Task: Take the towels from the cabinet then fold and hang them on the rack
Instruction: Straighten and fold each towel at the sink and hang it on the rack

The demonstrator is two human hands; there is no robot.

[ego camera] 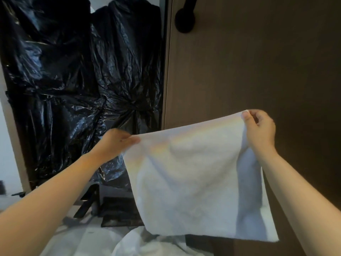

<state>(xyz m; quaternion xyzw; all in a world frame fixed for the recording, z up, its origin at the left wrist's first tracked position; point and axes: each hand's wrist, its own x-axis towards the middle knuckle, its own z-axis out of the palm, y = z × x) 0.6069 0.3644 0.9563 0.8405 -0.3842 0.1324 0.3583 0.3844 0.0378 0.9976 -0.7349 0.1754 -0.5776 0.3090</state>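
Right now a white rectangular cloth towel (193, 182) hangs spread in mid-air, held up by both top corners, in front of a dark brown wooden cabinet door (258, 61). L hand (118, 143) pinches top-left corner (blurred); R hand (258, 126) pinches top-right corner btwn thumb & fingers. At left hangs crinkled black plastic sheeting (73, 80); more white cloth (129, 241) lies below.

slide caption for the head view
Left hand and right hand hold a white towel spread by its top corners.
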